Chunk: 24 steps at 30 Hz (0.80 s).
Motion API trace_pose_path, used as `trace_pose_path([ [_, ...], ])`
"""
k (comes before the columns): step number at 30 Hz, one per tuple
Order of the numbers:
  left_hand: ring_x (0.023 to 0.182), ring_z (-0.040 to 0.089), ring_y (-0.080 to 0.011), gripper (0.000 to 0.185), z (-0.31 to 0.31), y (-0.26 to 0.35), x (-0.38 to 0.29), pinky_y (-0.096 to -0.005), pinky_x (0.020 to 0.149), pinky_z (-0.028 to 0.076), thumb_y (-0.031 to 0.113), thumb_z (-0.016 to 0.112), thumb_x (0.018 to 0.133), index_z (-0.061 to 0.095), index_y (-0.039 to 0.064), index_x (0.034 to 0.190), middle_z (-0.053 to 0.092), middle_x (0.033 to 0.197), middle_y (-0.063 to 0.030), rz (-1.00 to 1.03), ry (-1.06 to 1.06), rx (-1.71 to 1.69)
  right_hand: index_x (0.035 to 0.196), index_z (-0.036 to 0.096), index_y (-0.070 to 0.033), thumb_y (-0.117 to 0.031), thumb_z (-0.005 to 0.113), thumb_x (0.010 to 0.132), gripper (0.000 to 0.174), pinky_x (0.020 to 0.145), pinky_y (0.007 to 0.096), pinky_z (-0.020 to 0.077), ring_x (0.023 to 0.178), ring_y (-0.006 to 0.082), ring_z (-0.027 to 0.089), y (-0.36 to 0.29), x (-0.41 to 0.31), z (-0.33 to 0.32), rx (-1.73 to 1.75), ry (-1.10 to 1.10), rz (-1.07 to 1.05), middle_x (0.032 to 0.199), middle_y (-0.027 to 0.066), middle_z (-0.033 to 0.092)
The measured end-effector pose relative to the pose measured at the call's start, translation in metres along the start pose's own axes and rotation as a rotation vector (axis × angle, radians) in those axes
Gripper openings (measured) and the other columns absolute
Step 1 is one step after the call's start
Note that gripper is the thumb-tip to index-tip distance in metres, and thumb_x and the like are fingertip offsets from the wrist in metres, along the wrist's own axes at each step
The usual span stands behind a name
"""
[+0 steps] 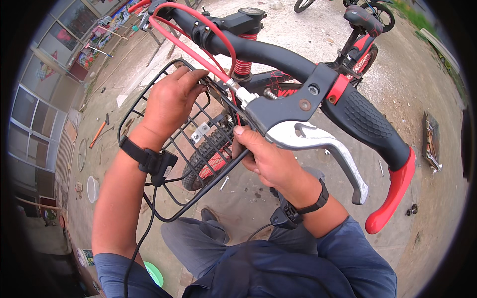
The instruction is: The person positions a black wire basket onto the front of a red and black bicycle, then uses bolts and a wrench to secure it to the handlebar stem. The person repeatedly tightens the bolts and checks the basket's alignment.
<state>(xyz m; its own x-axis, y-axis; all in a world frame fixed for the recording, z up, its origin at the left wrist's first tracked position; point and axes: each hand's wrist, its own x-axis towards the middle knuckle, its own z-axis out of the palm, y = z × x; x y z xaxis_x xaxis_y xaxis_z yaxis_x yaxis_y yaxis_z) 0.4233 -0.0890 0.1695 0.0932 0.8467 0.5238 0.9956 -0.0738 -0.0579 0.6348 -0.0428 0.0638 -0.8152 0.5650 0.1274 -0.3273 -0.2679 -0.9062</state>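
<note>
A black wire bicycle basket sits in front of the handlebar, over the knobby front tyre. My left hand reaches across the basket, its thumb and fingertips closed at the rear rim; whatever lies between them is hidden. Beneath the brake lever, my right hand grips the basket's near rear corner, thumb above and fingers partly hidden. A silver brake lever and its black bracket hang close above that hand. Red cable housing loops from the lever over the handlebar.
A black grip ends in a red bar end on the right. An orange-handled hammer, a spanner and a white bucket are on the ground. An open toolbox lies far right. Another bicycle stands behind.
</note>
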Motion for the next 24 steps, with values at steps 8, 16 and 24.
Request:
trace_pose_path([
  [8, 0.096, 0.065, -0.0326, 0.033, -0.003, -0.018, 0.018, -0.042, 0.081, 0.053, 0.005, 0.076, 0.073, 0.065, 0.007, 0.104, 0.067, 0.102, -0.0105, 0.324, 0.06, 0.158, 0.084, 0.06, -0.004, -0.032, 0.052, 0.104, 0.035, 0.043, 0.0221, 0.0226, 0.047, 0.0061, 0.032, 0.0, -0.001, -0.001, 0.01, 0.016, -0.02, 0.071, 0.0021, 0.055],
  [16, 0.095, 0.064, -0.0318, 0.031, -0.005, -0.031, 0.023, -0.0415, 0.081, 0.054, 0.005, 0.076, 0.075, 0.063, 0.006, 0.103, 0.067, 0.103, -0.0096, 0.328, -0.037, 0.101, 0.082, 0.059, -0.005, -0.028, 0.054, 0.103, 0.032, 0.041, 0.0218, 0.0224, 0.044, 0.006, 0.032, -0.004, 0.0, 0.0, 0.199, 0.142, 0.12, 0.069, 0.0033, 0.056],
  [24, 0.092, 0.062, -0.0304, 0.028, -0.011, -0.034, 0.03, -0.0406, 0.08, 0.054, 0.005, 0.075, 0.075, 0.064, 0.006, 0.1, 0.066, 0.102, -0.0087, 0.338, -0.108, 0.083, 0.084, 0.059, -0.004, -0.023, 0.059, 0.101, 0.025, 0.038, 0.0216, 0.0226, 0.04, 0.006, 0.031, -0.008, 0.001, -0.005, 0.234, 0.159, 0.117, 0.064, 0.0035, 0.056],
])
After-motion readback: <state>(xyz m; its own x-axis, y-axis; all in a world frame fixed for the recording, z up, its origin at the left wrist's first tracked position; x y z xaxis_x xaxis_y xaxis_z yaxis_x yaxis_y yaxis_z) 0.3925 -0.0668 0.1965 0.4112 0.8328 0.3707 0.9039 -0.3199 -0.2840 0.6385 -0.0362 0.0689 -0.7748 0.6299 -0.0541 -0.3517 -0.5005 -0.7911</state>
